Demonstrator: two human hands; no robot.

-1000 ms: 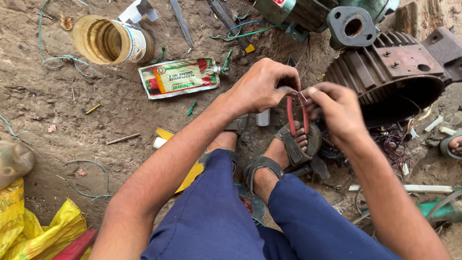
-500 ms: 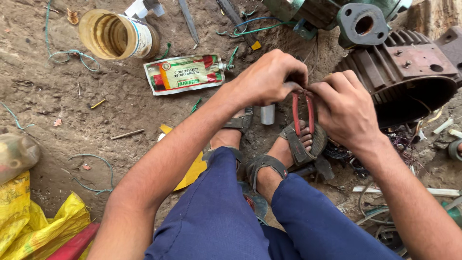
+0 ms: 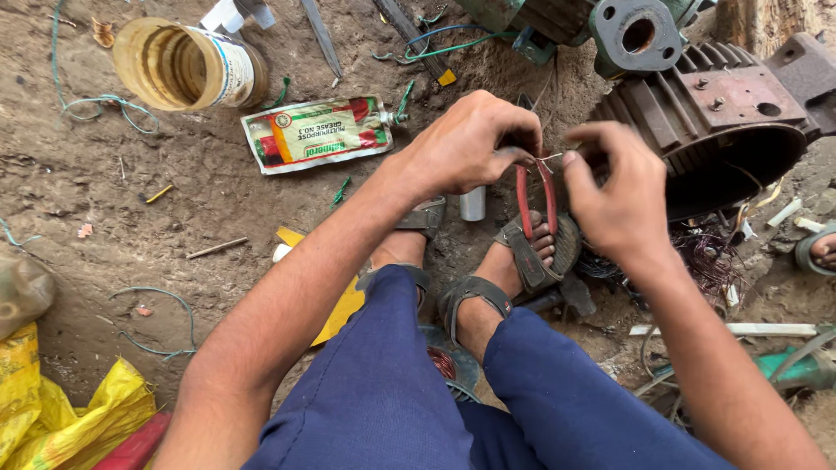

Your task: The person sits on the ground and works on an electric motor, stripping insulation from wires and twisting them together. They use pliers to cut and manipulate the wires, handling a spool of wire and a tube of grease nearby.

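My left hand grips the head end of red-handled pliers, whose handles hang down over my sandalled feet. My right hand is just right of the pliers, fingers curled, pinching a thin wire that runs between the two hands. Both hands are held above my feet on the dirt ground, close to a rusty finned motor housing.
A grease pouch and an open tin can lie on the dirt at upper left. A green motor part is at the top. Yellow bags sit lower left; copper wire scraps and another person's toes are at right.
My right hand has shifted slightly right and opened its grip from the pliers' handles, now pinching the wire. The camera view has drifted a little; the left hand stays on the pliers.
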